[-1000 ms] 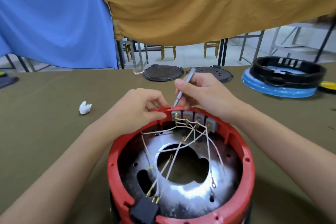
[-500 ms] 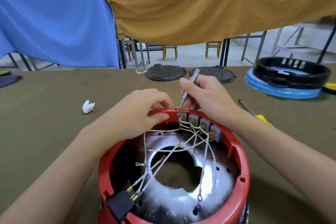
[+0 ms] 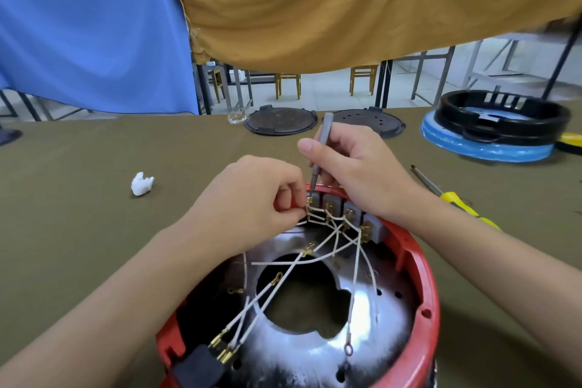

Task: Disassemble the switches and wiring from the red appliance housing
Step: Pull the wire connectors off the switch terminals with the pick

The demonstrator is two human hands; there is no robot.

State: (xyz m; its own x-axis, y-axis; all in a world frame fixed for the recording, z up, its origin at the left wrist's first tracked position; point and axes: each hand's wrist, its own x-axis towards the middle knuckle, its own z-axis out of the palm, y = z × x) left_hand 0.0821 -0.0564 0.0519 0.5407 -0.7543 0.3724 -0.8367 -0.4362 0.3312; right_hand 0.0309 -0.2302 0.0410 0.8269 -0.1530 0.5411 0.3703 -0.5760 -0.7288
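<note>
The red appliance housing (image 3: 422, 277) lies open in front of me, its shiny metal plate (image 3: 371, 318) crossed by white wires (image 3: 356, 264) with brass terminals. Several grey switches (image 3: 351, 213) line its far inner wall. A black connector block (image 3: 196, 367) sits at the near rim. My right hand (image 3: 356, 167) grips a thin grey tool (image 3: 319, 148), tip down on the leftmost switch. My left hand (image 3: 252, 198) pinches a wire terminal at that same switch, fingers curled over the red rim.
On the olive table: a white crumpled piece (image 3: 142, 183) at left, two dark round lids (image 3: 280, 121) at the back, a black ring on a blue disc (image 3: 491, 129) at right, and a yellow-handled screwdriver (image 3: 453, 198) beside my right forearm.
The housing has turned, carrying the black connector block further left along the near rim. My left fingers have moved from the red rim down onto the leftmost switch's terminal; the tool stands steeper.
</note>
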